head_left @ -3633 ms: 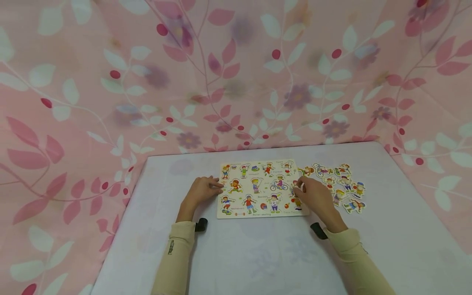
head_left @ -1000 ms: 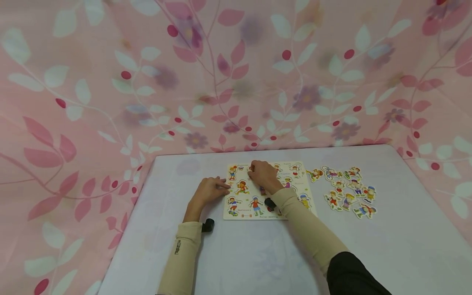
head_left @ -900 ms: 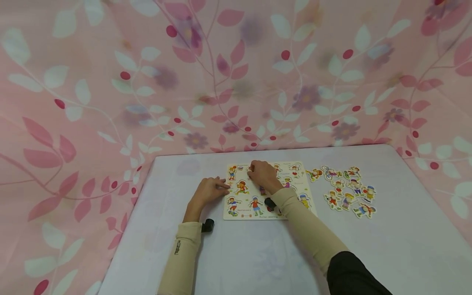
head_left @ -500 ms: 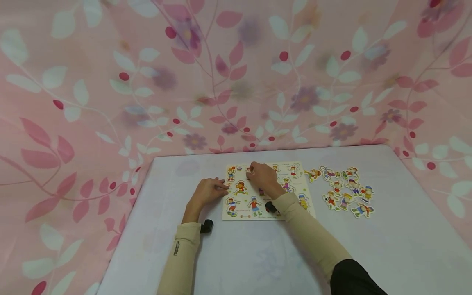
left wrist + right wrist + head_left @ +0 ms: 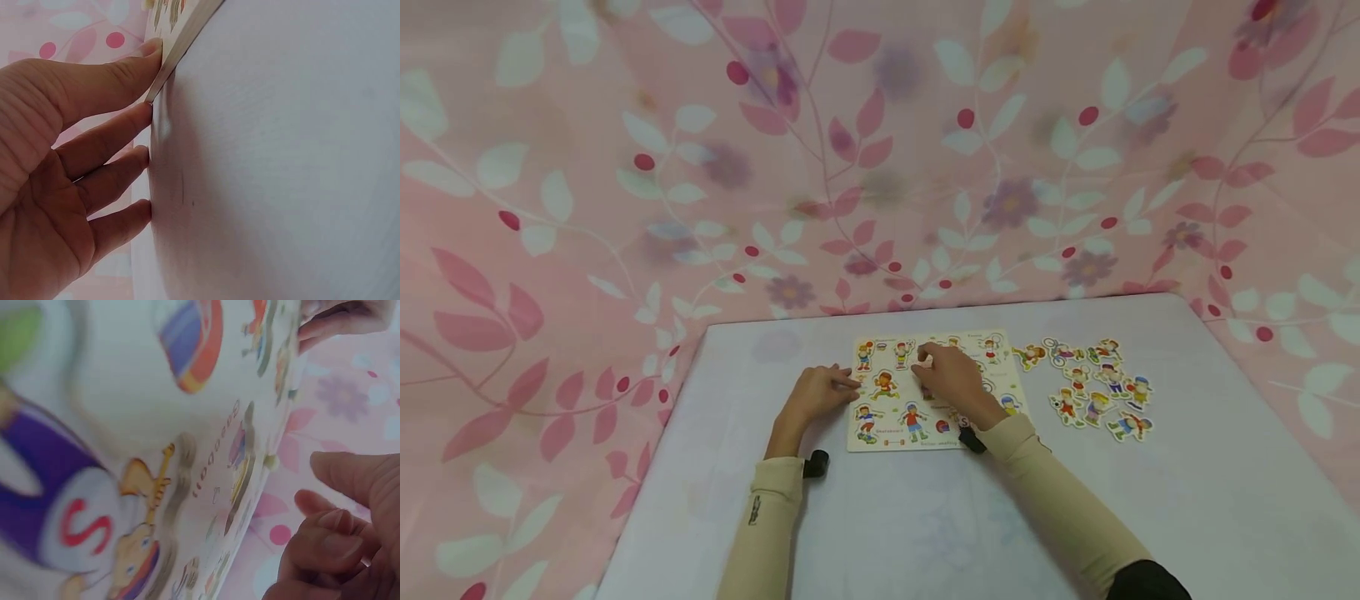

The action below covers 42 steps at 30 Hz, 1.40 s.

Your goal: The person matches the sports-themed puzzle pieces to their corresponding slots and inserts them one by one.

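Puzzle board (image 5: 925,417): cream, cartoon sports figures | flat, long axis left-right | left hand (image 5: 811,396) relaxed, fingertips at edge | right hand (image 5: 952,377) curled above, grasp indeterminate.

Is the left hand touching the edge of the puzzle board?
Yes, the left hand's fingers press against the left edge of the puzzle board on the table.

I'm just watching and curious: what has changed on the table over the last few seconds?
The right hand left the board's right edge, reached across to its top row, and has now drawn slightly back toward the middle, fingers curled. I cannot tell whether it holds a piece. The left hand stayed pressed against the board's left edge, and the loose pieces stayed put.
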Motion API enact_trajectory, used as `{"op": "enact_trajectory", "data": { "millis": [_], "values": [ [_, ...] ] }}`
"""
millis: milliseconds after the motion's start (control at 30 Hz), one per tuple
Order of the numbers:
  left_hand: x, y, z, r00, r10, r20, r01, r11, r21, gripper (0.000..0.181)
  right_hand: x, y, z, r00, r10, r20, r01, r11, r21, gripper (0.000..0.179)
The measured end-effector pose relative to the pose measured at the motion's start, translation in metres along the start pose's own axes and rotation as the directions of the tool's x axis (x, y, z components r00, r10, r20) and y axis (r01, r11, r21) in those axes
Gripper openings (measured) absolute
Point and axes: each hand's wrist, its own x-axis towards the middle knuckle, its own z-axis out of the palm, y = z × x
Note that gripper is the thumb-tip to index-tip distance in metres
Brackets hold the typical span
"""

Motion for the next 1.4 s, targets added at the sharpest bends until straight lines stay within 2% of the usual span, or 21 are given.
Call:
{"op": "enact_trajectory", "data": {
  "millis": [100, 333, 467, 667, 900, 1400],
  "values": [
    [0.000, 0.000, 0.000, 1.000, 0.006, 0.001, -0.006, 1.000, 0.001, 0.019, -0.009, 0.005, -0.003, 1.000, -0.010, 0.002, 0.010, 1.000, 0.021, 0.024],
    [0.001, -0.003, 0.001, 1.000, 0.006, -0.006, -0.007, 1.000, -0.005, 0.017, -0.028, 0.016, -0.012, 1.000, 0.000, -0.017, 0.000, 1.000, -0.028, 0.024],
    [0.002, -0.003, 0.002, 1.000, 0.016, 0.005, -0.016, 1.000, -0.006, 0.018, -0.043, 0.023, -0.021, 0.999, 0.019, -0.033, -0.020, 1.000, -0.017, 0.025],
    [-0.001, -0.001, 0.000, 1.000, -0.010, 0.003, 0.010, 1.000, 0.025, 0.019, -0.064, 0.040, -0.031, 0.999, 0.014, -0.051, -0.016, 0.999, -0.030, 0.026],
    [0.001, -0.002, 0.000, 1.000, -0.001, 0.011, 0.000, 1.000, 0.017, 0.020, -0.079, 0.060, -0.044, 0.994, 0.039, -0.105, -0.045, 0.997, -0.058, 0.028],
    [-0.001, 0.001, 0.000, 1.000, 0.001, 0.002, -0.001, 1.000, -0.004, 0.020, -0.103, 0.090, -0.069, 0.988, 0.108, -0.108, -0.122, 0.984, -0.133, 0.029]
  ]
}}
